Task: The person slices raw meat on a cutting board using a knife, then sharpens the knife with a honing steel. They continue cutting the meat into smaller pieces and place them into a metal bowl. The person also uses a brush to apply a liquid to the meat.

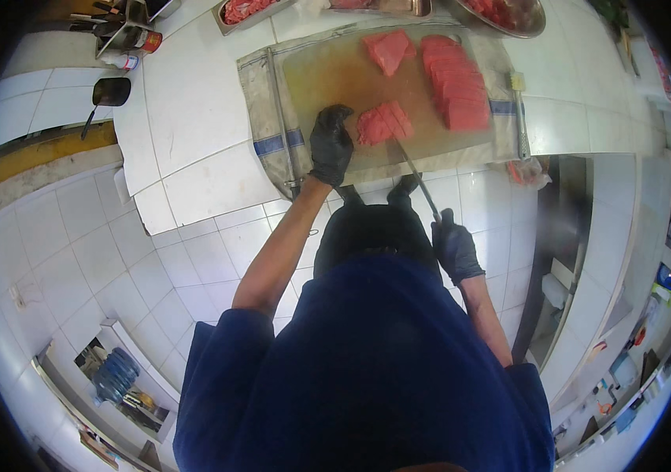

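In my right hand (pixel 456 248), gloved in black, is the handle of a long knife (pixel 418 174), held low and right of my body. The blade's tip end meets a small piece of raw red meat (pixel 384 123) on the cutting board (pixel 323 76). My left hand (pixel 332 144), also in a black glove, is just left of that piece, its fingers curled with nothing seen in them. A larger meat chunk (pixel 389 50) lies behind, and a row of overlapping meat slices (pixel 456 85) is at the board's right.
A sharpening steel (pixel 281 118) lies on the towel (pixel 258 106) left of the board. At the right is a meat mallet (pixel 520 112). Beyond the board stand a metal tray of meat (pixel 247 12) and a metal bowl (pixel 527 20). The counter edge (pixel 217 215) runs near my left arm.
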The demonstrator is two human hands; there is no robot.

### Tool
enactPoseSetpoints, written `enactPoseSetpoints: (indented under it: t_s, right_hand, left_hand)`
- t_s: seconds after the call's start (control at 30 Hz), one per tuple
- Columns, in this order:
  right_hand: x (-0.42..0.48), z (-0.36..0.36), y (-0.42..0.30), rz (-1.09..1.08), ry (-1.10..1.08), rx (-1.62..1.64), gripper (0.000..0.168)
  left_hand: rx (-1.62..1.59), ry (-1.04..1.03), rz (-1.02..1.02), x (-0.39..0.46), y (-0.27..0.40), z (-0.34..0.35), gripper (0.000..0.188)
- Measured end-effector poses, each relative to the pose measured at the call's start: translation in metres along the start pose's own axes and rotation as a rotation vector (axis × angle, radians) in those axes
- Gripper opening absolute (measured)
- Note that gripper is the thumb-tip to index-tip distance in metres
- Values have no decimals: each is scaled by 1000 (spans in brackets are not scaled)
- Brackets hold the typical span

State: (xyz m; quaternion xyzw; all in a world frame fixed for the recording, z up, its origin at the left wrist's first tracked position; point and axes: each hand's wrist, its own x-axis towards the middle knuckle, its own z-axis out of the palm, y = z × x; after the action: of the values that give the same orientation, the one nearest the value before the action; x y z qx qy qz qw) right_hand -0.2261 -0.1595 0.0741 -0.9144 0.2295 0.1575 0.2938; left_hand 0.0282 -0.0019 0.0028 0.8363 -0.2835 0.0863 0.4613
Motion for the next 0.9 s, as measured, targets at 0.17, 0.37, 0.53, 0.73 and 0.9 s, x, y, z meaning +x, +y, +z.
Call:
enactPoseSetpoints:
  t_s: [0.17,0.37,0.53,0.73,0.9]
  right_hand:
    - [36,-20,-51,-148,128,151,20]
    - [47,0,-45,-82,62,8,25]
    - [46,-1,-49,-46,5,-81,26]
    - [98,40,-48,-60,79,-104,28]
    - [60,24,-31,-35,36,-25,26]
  left_hand:
    - [52,-154,104,6,4,6,23]
    - [120,-152,306,9,-2,10,20]
    - [86,-140,249,6,-3,11,18]
    - [151,-177,286,10,7,5,19]
    - [128,-157,302,14,4,3,18]
